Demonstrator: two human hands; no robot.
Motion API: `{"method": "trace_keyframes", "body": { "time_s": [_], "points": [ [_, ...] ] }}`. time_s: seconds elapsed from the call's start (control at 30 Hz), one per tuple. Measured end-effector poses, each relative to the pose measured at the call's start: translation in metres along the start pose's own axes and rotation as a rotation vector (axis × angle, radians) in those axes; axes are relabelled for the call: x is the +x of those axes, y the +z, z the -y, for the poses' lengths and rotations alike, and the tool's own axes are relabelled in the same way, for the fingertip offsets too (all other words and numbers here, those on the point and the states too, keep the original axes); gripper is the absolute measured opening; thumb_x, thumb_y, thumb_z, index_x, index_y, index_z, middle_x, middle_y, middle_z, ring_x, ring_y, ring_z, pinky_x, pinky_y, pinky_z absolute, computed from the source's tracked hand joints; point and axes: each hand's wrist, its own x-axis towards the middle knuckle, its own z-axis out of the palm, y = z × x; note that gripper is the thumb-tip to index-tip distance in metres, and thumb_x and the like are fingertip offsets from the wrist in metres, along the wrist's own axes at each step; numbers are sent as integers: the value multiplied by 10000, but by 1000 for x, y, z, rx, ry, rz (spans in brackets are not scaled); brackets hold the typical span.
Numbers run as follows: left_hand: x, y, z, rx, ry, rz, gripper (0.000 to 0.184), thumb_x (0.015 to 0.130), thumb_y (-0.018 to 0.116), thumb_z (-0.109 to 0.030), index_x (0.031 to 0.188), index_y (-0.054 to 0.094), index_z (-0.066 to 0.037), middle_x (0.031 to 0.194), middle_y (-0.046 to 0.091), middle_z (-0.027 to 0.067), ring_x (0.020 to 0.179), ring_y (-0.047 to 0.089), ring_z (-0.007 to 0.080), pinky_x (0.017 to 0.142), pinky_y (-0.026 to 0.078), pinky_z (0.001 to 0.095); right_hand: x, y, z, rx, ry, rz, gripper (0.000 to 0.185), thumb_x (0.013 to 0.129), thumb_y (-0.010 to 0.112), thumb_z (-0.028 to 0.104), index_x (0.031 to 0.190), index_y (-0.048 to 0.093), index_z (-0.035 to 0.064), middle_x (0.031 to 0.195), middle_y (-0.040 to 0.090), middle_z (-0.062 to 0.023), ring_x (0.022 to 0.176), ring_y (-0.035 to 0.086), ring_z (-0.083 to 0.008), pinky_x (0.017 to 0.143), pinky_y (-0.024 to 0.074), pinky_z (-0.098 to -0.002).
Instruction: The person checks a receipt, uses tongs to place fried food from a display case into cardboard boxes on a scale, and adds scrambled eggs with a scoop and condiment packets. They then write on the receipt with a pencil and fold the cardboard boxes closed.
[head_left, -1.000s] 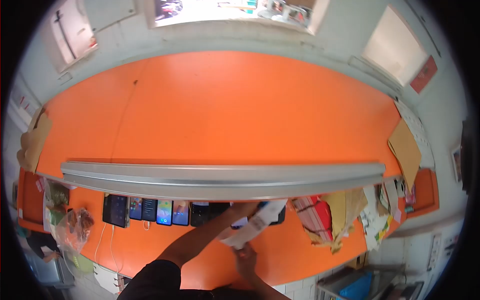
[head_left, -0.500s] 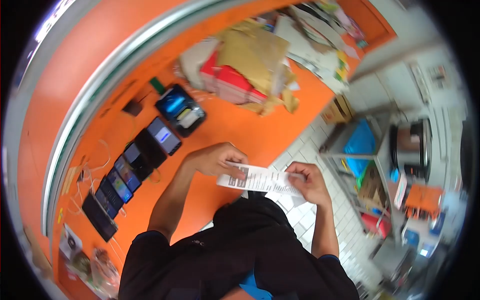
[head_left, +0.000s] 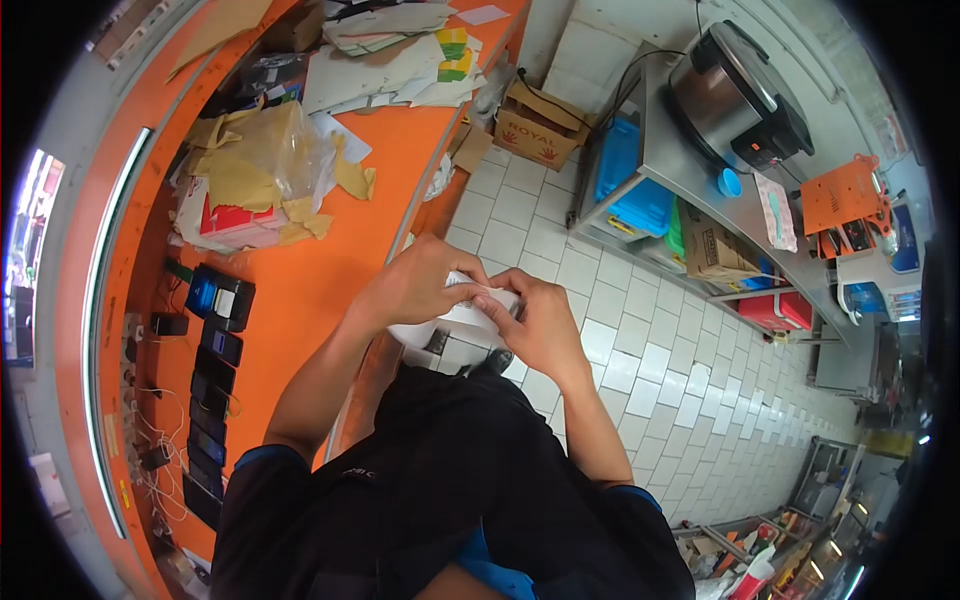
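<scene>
Orange table (head_left: 300, 290) beside a tiled floor (head_left: 690, 390), white paper (head_left: 465, 311) held just off its right edge.
Along the table's left side lie phones (head_left: 208, 442) in a row. Off its right edge, the left hand (head_left: 420, 285) has its grip pinched on the paper; touching it, the right hand (head_left: 540, 325) has its grip closed on the paper too. Light, even thumb pressure would likely keep the paper from creasing. Well right of the table, a metal stand (head_left: 668, 140) carries a large cooker (head_left: 725, 90).
</scene>
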Motion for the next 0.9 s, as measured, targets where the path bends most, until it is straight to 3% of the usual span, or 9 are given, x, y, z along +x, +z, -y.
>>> {"method": "trace_keyframes", "body": {
  "time_s": [0.1, 0.13, 0.23, 0.37, 0.5, 0.57, 0.73, 0.8, 0.9],
  "points": [
    [13, 21, -1, -12, -22, -98, 122, 826, 736, -141, 896, 734, -41, 767, 691, 156, 672, 641, 284, 666, 491, 359, -2, -14, -27, 21, -22, -4, 355, 899, 688, 317, 875, 678, -36, 656, 620, -227, 567, 618, -363, 578, 481, -419],
    [12, 28, 6, -24, 35, -141, 120, 821, 740, -142, 898, 735, -49, 769, 692, 154, 674, 641, 290, 667, 493, 360, 0, -12, -36, -65, -131, -68, 326, 913, 669, 299, 840, 690, -18, 587, 588, -177, 479, 543, -238, 515, 431, -355],
    [2, 42, 15, -30, 36, -195, 107, 814, 741, -130, 891, 737, -56, 783, 700, 148, 700, 656, 279, 659, 491, 355, 7, -11, -48, -77, -188, -18, 291, 945, 619, 263, 837, 700, 5, 568, 526, -183, 473, 456, -240, 487, 372, -371],
    [-31, 53, 21, -54, -47, -336, 88, 804, 749, -128, 853, 745, -55, 764, 698, 158, 691, 668, 272, 617, 483, 352, 15, 17, -51, -13, -186, 54, 312, 964, 611, 254, 792, 700, 10, 529, 538, -125, 434, 491, -178, 457, 346, -340],
    [-71, 50, 33, 21, -61, -622, 74, 791, 751, -93, 854, 750, -55, 760, 716, 124, 693, 693, 244, 689, 533, 331, 35, 64, -26, 60, -234, 37, 360, 981, 600, 269, 746, 687, 9, 502, 506, -38, 446, 447, -91, 443, 316, -314],
    [-101, 42, 35, -65, -54, -949, 47, 812, 744, -69, 850, 751, -44, 777, 726, 110, 688, 699, 199, 668, 537, 307, 58, 97, -20, 381, -162, -85, 381, 990, 595, 283, 726, 674, 19, 493, 460, 17, 468, 426, -71, 451, 309, -292],
    [-220, 7, 74, -200, -367, -1354, 75, 875, 722, -76, 881, 739, -3, 794, 727, 48, 708, 650, 88, 640, 502, 245, 132, 166, 48, 685, -218, 408, 188, 898, 439, 68, 941, 603, -13, 883, 610, -43, 716, 534, -75, 621, 417, -246],
    [-258, 2, 94, -203, -377, -1414, 83, 880, 721, -83, 885, 736, -1, 796, 724, 48, 709, 645, 87, 639, 497, 239, 144, 216, 136, 720, -419, 306, 162, 952, 506, 150, 967, 597, 17, 688, 529, 12, 626, 442, -48, 525, 329, -231],
    [-290, -7, 111, -346, -404, -1389, 100, 889, 716, -91, 903, 739, 5, 834, 736, 60, 745, 660, 97, 687, 514, 239, 182, 283, 243, 765, -536, 340, 151, 934, 612, 128, 1011, 593, 0, 738, 603, 0, 699, 533, -50, 558, 396, -240]
  ]
}}
